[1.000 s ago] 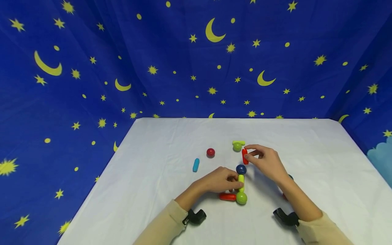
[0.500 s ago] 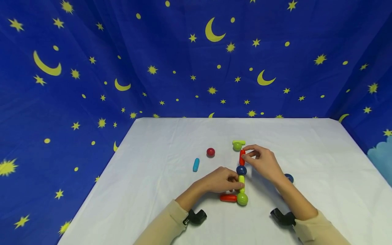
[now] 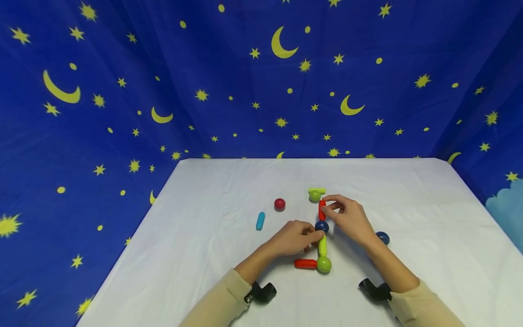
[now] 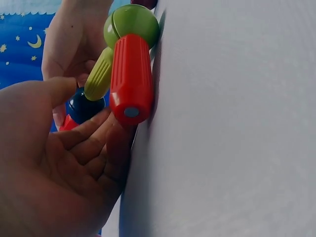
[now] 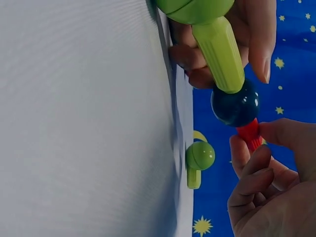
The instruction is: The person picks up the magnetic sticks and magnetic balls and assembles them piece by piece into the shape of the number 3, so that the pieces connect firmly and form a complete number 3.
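Observation:
My right hand (image 3: 349,218) pinches a red magnetic rod (image 3: 322,210) between thumb and fingers. One end of that rod meets a dark blue ball (image 5: 236,103). My left hand (image 3: 292,238) holds this ball between thumb and forefinger, its thumb near the joint with a yellow-green rod (image 5: 219,54). That rod runs down to a large green ball (image 3: 324,264). From the green ball a second red rod (image 4: 131,81) sticks out to the left, with a grey metal disc on its end. The chain slants up from the table in the wrist views.
On the white table (image 3: 220,190) lie a blue rod (image 3: 260,221) and a dark red ball (image 3: 279,204). Farther back, a green ball (image 3: 314,195) touches a yellow-green rod (image 3: 317,190). Another dark blue ball (image 3: 382,237) sits beside my right forearm. A starry blue curtain hangs behind.
My right hand has moved left, bringing the red rod onto the dark blue ball. My left hand has shifted its grip from the yellow-green rod up to that ball.

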{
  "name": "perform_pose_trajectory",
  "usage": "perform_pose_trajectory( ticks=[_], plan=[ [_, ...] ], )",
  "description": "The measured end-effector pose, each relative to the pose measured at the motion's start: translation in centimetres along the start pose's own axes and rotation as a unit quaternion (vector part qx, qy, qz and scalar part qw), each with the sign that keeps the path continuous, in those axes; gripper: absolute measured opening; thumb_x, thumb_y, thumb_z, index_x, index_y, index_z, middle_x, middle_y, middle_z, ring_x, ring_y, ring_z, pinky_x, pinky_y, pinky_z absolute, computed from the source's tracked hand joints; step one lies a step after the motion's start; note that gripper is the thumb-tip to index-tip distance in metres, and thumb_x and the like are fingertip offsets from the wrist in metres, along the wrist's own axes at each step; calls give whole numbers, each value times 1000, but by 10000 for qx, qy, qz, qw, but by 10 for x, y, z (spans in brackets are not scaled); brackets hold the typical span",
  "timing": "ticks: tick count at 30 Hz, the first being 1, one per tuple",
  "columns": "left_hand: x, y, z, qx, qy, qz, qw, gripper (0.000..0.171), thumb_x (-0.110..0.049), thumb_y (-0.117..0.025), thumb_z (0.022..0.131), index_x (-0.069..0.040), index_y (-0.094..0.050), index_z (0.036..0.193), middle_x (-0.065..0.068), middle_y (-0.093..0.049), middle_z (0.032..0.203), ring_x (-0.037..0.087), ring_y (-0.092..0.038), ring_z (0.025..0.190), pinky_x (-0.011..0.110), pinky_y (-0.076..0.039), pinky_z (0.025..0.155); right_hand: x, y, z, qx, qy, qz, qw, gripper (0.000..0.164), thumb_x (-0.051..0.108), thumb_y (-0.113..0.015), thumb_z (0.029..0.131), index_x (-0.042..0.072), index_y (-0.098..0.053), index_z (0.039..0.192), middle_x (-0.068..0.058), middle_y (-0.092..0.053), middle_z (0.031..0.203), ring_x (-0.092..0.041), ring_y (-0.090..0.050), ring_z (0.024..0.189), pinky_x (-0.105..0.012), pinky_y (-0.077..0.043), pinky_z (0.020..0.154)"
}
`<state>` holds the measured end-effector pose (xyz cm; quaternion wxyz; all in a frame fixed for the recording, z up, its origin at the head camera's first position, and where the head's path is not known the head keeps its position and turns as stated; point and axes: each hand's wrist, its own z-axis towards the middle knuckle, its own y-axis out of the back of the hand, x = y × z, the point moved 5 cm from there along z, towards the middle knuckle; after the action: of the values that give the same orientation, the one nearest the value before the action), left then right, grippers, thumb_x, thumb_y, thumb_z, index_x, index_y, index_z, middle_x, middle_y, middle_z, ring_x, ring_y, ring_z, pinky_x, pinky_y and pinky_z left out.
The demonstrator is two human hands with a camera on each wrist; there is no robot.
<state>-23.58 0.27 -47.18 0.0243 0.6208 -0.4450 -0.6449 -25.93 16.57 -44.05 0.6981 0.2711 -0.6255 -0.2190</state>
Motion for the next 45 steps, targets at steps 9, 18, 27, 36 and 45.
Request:
perform_pose_trajectory(
  ticks=[9, 18, 27, 36, 45],
  plan=[
    [3, 1, 2, -232, 222, -408, 9987, 37, -55, -51, 90, -21, -66, 91, -3, -65, 68, 11, -55, 57, 23, -38, 51, 4, -2, -1, -12, 64, -160, 9999, 32, 35, -61, 89, 20, -62, 117, -6, -70, 97, -18, -51, 73, -25, -41, 58],
    [4, -1, 1, -367, 405, -441, 9975, 36, -56, -56, 87, -21, -62, 88, -4, -65, 67, 11, -56, 56, 24, -38, 51, 4, -7, -3, 159, 97, -140, 9997, 32, 38, -63, 88, 21, -63, 115, -3, -70, 94, -17, -51, 71, -25, -41, 57],
    [5, -2, 1, -302, 353, -309, 9984, 35, -57, -55, 87, -22, -60, 87, -5, -65, 68, 10, -58, 58, 24, -41, 51, 1, -12, -2, 265, 74, -220, 9994, 32, 40, -63, 88, 22, -63, 114, 0, -70, 92, -17, -52, 71, -26, -42, 56],
    [5, -1, 3, -299, 302, -389, 9983, 37, -54, -57, 87, -20, -64, 98, -5, -66, 70, 10, -59, 58, 24, -41, 52, 1, -12, -2, 280, 74, -248, 9993, 32, 39, -64, 87, 20, -64, 113, -1, -71, 91, -16, -53, 70, -26, -42, 56],
    [14, 1, 7, -646, 410, -1414, 9870, 34, -47, -57, 90, -19, -65, 108, -4, -69, 76, 11, -62, 64, 24, -48, 53, -2, -17, -2, 397, -21, -245, 9989, 31, 36, -65, 86, 18, -64, 112, -2, -71, 89, -15, -55, 70, -26, -43, 57]
  ],
)
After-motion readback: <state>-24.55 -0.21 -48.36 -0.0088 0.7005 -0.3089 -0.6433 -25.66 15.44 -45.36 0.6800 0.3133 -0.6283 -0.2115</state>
